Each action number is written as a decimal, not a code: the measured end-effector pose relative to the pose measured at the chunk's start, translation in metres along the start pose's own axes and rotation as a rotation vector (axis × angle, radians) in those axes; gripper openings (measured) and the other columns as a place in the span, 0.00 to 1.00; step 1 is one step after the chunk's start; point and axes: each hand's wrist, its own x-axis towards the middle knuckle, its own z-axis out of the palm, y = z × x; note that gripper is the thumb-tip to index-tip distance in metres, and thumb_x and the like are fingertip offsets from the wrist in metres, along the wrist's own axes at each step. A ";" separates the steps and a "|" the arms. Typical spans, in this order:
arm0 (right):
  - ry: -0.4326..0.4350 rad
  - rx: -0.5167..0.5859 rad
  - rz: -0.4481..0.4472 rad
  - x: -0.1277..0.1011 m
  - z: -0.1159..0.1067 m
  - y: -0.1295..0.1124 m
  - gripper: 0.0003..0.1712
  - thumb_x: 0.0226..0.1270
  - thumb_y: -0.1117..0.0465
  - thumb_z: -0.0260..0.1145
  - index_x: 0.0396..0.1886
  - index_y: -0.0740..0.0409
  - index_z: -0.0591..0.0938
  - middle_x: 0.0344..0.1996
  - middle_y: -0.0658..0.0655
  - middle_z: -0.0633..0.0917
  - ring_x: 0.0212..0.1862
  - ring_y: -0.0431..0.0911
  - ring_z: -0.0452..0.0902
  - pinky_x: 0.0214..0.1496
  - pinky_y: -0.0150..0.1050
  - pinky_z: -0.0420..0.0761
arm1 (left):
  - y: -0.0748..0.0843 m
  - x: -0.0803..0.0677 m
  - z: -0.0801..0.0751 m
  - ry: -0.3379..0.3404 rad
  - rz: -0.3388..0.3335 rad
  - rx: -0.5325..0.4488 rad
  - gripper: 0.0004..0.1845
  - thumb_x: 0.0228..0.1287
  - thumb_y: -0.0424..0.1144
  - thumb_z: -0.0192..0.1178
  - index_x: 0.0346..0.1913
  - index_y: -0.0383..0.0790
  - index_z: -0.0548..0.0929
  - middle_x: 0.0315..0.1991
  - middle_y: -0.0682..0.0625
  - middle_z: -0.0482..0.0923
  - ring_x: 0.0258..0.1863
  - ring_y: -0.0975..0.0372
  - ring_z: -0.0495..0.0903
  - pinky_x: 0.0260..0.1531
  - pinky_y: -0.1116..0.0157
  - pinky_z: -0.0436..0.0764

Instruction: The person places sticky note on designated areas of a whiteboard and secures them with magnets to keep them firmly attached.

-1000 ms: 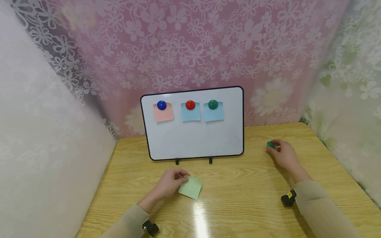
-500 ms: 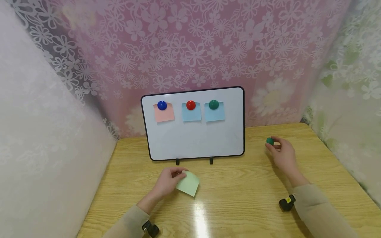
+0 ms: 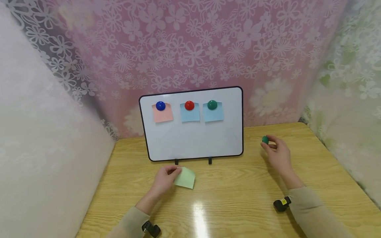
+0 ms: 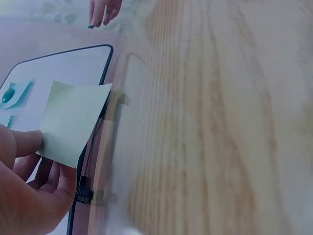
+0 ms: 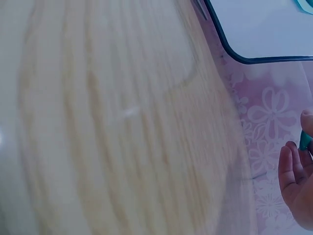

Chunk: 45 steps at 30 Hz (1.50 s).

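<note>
Between thumb and fingers, my left hand (image 3: 163, 181) pinches a pale green sticky note (image 3: 185, 178) by its upper left part, just in front of the whiteboard's lower edge. The left wrist view shows the same note (image 4: 73, 122) held by one edge. To the right of the board, my right hand (image 3: 279, 154) pinches a round green magnet (image 3: 265, 140) above the table. On the whiteboard (image 3: 193, 140), a blue magnet (image 3: 160, 105) holds a pink note (image 3: 162, 115). A red magnet (image 3: 189, 105) and another green magnet (image 3: 212, 105) each hold a blue note (image 3: 190, 115).
The whiteboard stands slightly tilted on two small black feet (image 3: 210, 160) toward the back of the wooden table (image 3: 232, 205). Behind it hangs a pink flowered curtain (image 3: 190, 49). Pale walls of cloth close in both sides.
My left hand has moved up and slightly left with the green note, toward the board. My right hand has lifted the green magnet a little and shifted left.
</note>
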 end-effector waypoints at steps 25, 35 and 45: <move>0.068 0.010 -0.158 -0.005 0.019 -0.015 0.28 0.80 0.57 0.70 0.72 0.64 0.78 0.63 0.67 0.77 0.50 0.38 0.78 0.46 0.15 0.74 | 0.009 0.006 0.006 0.100 -0.038 -0.102 0.18 0.77 0.41 0.68 0.56 0.27 0.89 0.49 0.41 0.89 0.44 0.60 0.85 0.41 0.68 0.85; 0.080 0.033 -0.217 -0.008 0.028 -0.028 0.26 0.77 0.62 0.72 0.70 0.66 0.80 0.61 0.68 0.79 0.52 0.60 0.82 0.44 0.15 0.73 | 0.012 0.012 0.013 0.083 -0.017 -0.196 0.17 0.77 0.36 0.67 0.56 0.23 0.87 0.50 0.36 0.89 0.44 0.59 0.88 0.41 0.64 0.89; 0.082 0.048 -0.267 -0.007 0.040 -0.036 0.25 0.76 0.64 0.73 0.68 0.65 0.81 0.59 0.67 0.80 0.51 0.61 0.83 0.45 0.18 0.75 | 0.016 0.020 0.015 0.051 -0.006 -0.234 0.16 0.77 0.37 0.68 0.57 0.28 0.88 0.50 0.38 0.90 0.47 0.57 0.89 0.44 0.62 0.89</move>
